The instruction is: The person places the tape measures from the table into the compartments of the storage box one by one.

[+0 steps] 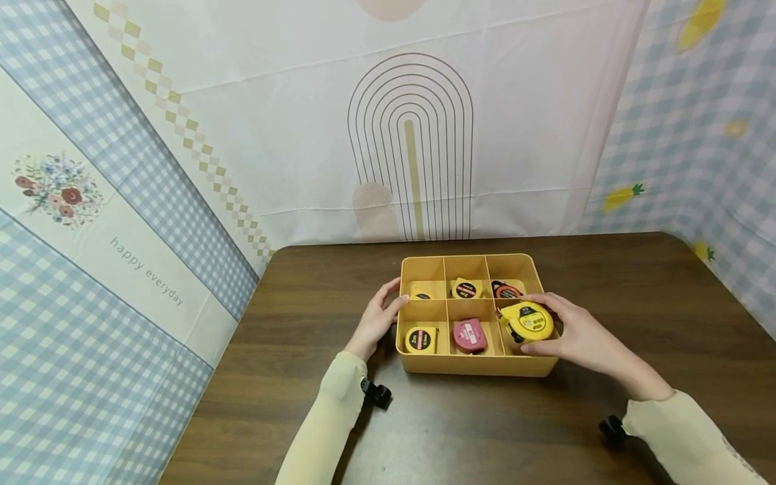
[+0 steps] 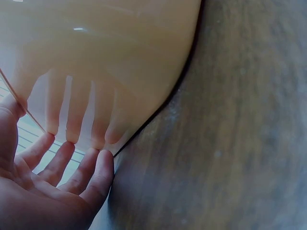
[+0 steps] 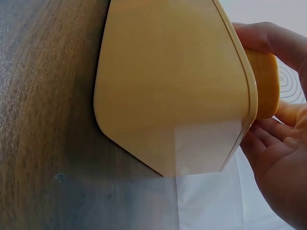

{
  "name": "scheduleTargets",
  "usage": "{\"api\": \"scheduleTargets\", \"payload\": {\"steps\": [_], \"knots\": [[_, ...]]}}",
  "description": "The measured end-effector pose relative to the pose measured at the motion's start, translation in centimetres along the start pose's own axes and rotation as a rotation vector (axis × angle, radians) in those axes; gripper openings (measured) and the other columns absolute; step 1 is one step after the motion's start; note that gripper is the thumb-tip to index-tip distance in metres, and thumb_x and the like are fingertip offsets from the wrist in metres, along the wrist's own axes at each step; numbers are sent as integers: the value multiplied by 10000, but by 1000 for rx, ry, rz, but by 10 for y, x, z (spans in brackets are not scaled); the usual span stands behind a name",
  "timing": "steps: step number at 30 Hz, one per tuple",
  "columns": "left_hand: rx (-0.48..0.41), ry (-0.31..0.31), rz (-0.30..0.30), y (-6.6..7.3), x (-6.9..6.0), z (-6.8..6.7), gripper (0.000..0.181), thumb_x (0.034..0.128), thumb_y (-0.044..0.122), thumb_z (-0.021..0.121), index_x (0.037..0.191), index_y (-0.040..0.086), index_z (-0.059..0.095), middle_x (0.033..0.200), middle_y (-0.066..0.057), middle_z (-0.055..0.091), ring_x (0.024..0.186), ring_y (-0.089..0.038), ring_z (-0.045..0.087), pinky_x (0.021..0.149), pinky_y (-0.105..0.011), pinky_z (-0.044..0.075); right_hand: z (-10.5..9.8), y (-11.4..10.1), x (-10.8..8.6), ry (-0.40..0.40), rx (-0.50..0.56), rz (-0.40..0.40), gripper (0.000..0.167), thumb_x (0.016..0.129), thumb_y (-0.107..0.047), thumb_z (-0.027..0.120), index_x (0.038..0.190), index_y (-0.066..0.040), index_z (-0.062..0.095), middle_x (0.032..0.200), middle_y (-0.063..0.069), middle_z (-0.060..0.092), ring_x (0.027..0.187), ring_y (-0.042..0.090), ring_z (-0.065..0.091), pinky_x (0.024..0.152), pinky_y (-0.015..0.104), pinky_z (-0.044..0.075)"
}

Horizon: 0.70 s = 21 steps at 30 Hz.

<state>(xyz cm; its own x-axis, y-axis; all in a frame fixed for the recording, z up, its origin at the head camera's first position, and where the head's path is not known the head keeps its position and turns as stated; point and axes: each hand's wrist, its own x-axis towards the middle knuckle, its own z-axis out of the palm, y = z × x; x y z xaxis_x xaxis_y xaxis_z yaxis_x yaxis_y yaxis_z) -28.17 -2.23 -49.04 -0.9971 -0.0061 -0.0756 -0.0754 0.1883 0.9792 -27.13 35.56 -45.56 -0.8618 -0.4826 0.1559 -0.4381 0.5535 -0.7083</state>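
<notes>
A tan box with six compartments (image 1: 479, 366) sits on the table. My left hand (image 1: 377, 320) holds its left end, thumb at the rim and fingertips (image 2: 103, 163) against the outer wall. Between the thumb and fingers of my right hand (image 1: 576, 337) is a large yellow tape measure (image 1: 529, 322), at the front right compartment and partly above the rim. In the right wrist view, the tape measure (image 3: 265, 84) shows past the box edge. A pink tape measure (image 1: 469, 335) lies front middle, a yellow one (image 1: 421, 339) front left.
The back row holds a mostly hidden yellow item (image 1: 421, 294), a small yellow tape measure (image 1: 465, 289) and an orange-and-black one (image 1: 506, 290). Brown wooden table (image 1: 273, 377) surrounds the box. Patterned cloth (image 1: 303, 135) hangs behind it. Black wrist cameras (image 1: 377, 393) stick out near both sleeves.
</notes>
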Motion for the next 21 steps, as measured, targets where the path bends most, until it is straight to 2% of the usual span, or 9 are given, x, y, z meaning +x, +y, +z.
{"api": "scheduleTargets", "payload": {"steps": [5, 12, 21], "knots": [[-7, -6, 13, 0, 0, 0, 583, 1019, 291, 616, 1549, 160, 411, 1558, -65, 424, 1257, -268, 566, 906, -406, 542, -2, 0, 0, -8, -1, 4, 818, 750, -398, 901, 1417, -123, 515, 1315, 137, 564, 1084, 295, 578, 835, 437, 505], [-15, -52, -5, 34, -19, 0, 588, 1034, 185, 582, 1563, 63, 356, 1586, -173, 360, 1294, -340, 530, 945, -455, 524, -2, 1, 1, 18, -27, 14, 821, 739, -399, 908, 1405, -111, 525, 1306, 135, 571, 1079, 306, 581, 861, 498, 491], [-16, -54, -4, 35, -20, 0, 591, 1030, 190, 591, 1561, 66, 362, 1582, -166, 370, 1287, -331, 537, 949, -455, 523, -1, -6, -2, 48, -34, 25, 835, 746, -414, 900, 1413, -86, 518, 1338, 174, 563, 1139, 363, 568, 886, 545, 472]]}}
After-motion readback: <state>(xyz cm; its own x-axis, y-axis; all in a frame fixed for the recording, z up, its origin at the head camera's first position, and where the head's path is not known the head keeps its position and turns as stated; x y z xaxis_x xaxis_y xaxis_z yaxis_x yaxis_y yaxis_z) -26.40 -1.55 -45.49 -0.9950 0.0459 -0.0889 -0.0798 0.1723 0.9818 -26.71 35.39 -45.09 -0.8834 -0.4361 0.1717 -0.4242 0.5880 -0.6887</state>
